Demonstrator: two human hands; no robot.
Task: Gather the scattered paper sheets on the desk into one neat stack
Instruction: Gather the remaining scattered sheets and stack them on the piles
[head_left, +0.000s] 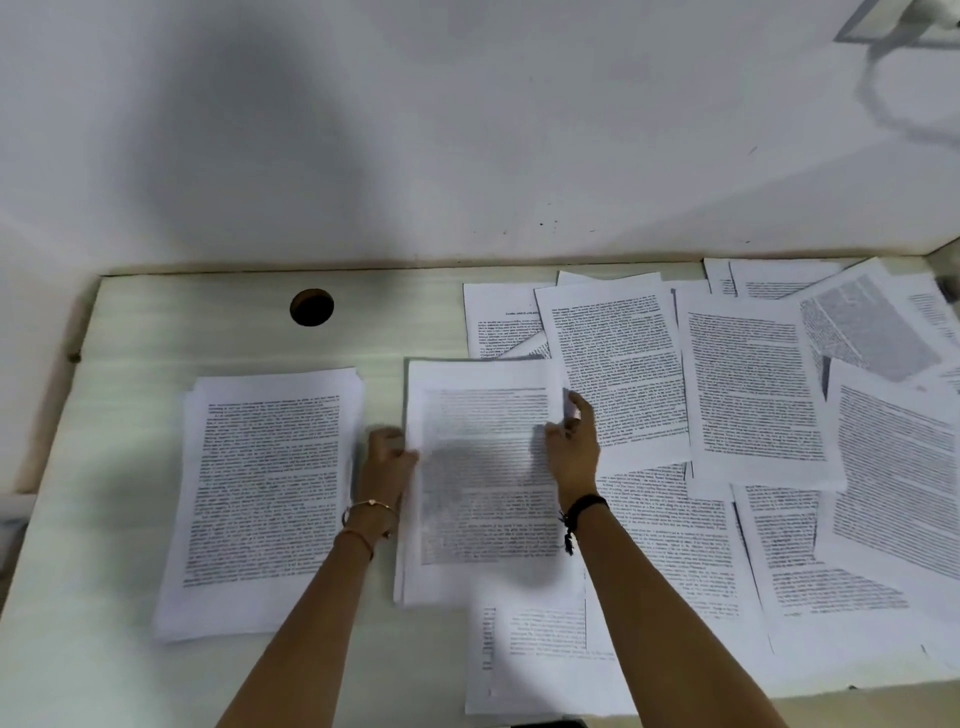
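Head view: a pale counter (130, 364) stands against a white wall (467, 130), with a round hole (311, 307) near its far left edge. A stack (265, 493) of printed sheets lies on the left of the counter, its edges slightly uneven. Just right of it, both hands grip a bundle (483, 483) of sheets, which looks blurred. The left hand (387, 452) has its fingers curled round the bundle's left edge. The right hand (571, 452) pinches the right edge, thumb on top. The bundle's near end overlaps a sheet (540, 639) lying on the counter and casts a shadow on it. Loose sheets (753, 389) cover the right half of the counter, overlapping at many angles, from the far edge to the near one. The left wrist wears thin bracelets (369, 506), the right a dark band (584, 506).
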